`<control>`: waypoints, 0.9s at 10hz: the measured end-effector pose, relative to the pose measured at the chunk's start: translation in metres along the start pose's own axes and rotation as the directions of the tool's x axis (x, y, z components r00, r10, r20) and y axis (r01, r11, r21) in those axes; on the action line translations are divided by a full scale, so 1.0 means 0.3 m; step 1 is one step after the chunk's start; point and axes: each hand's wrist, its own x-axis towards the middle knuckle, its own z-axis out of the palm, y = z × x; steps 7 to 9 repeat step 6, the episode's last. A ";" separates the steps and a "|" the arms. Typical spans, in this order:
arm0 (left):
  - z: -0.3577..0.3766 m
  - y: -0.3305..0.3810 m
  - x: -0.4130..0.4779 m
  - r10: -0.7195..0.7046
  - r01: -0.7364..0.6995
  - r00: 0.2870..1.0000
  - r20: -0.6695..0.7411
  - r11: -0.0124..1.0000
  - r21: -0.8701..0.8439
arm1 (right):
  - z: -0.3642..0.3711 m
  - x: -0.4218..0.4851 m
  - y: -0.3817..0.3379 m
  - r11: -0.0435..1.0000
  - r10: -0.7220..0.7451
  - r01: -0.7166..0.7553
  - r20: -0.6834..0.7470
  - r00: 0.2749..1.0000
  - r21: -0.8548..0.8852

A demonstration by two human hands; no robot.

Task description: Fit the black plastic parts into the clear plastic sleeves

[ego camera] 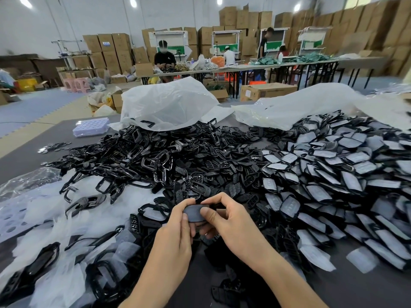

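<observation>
Both hands meet over the middle of the table. My left hand (178, 227) and my right hand (224, 218) together pinch one dark part in a clear sleeve (194, 213), thumbs on its near face and fingers curled behind it. A big heap of bare black plastic parts (178, 156) lies just beyond the hands. To the right spreads a pile of sleeved parts (333, 174), each showing a pale clear cover. Loose clear sleeves (55, 210) lie scattered at the left with a few black frames among them.
Two large translucent plastic bags (169, 105) (295, 105) lie open at the back of the heaps. A stack of clear trays (91, 127) sits at the far left of the table. Beyond stand other work tables, seated people and walls of cardboard boxes.
</observation>
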 end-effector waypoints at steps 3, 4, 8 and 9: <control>-0.008 -0.020 -0.003 0.020 -0.023 0.998 -0.052 0.998 -0.051 | -0.130 0.005 -0.052 0.978 -0.030 0.086 -0.276 0.961 0.191; -0.001 -0.024 -0.005 0.024 -0.027 0.999 -0.047 0.998 -0.055 | -0.299 0.035 -0.138 0.916 -0.048 0.271 -0.590 0.806 0.297; -0.013 0.007 -0.012 0.046 -0.052 0.996 -0.074 0.995 -0.080 | -0.386 -0.075 -0.181 0.918 -0.011 0.286 -0.705 0.709 0.274; -0.013 0.007 -0.012 0.046 -0.052 0.996 -0.074 0.995 -0.080 | -0.386 -0.075 -0.181 0.918 -0.011 0.286 -0.705 0.709 0.274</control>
